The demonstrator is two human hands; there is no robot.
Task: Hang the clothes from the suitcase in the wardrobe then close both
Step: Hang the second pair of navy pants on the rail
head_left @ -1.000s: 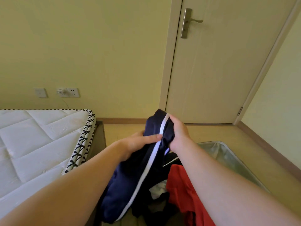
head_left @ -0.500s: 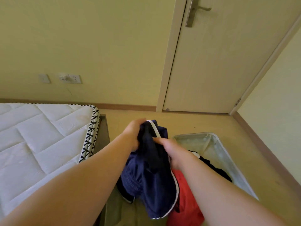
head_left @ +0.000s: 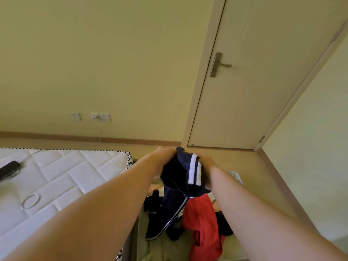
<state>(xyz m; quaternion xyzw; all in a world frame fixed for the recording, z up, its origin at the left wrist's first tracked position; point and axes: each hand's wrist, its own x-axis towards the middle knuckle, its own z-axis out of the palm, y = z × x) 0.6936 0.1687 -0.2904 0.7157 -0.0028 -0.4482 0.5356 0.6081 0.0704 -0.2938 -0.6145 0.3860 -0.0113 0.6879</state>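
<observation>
Both hands hold up a navy garment with white stripes [head_left: 180, 178] over the open suitcase [head_left: 236, 176]. My left hand [head_left: 164, 154] grips its left top edge, and my right hand [head_left: 206, 162] grips the right side by the white stripes. The garment's lower part trails down into the suitcase. A red garment [head_left: 203, 219] and dark clothes [head_left: 153, 201] lie in the suitcase below. Most of the suitcase is hidden behind my arms and the clothes. No wardrobe is in view.
A bare white mattress [head_left: 62, 174] lies at left, with a dark phone [head_left: 8, 169] on a cable and a metal ring [head_left: 30, 201] on it. A shut door [head_left: 254, 81] stands ahead at right. Wall sockets [head_left: 100, 116] sit above the skirting board.
The view has tilted up, showing more wall and door. My hands have shifted along the navy garment to grip its top edge, with the white stripes now by my right hand.
</observation>
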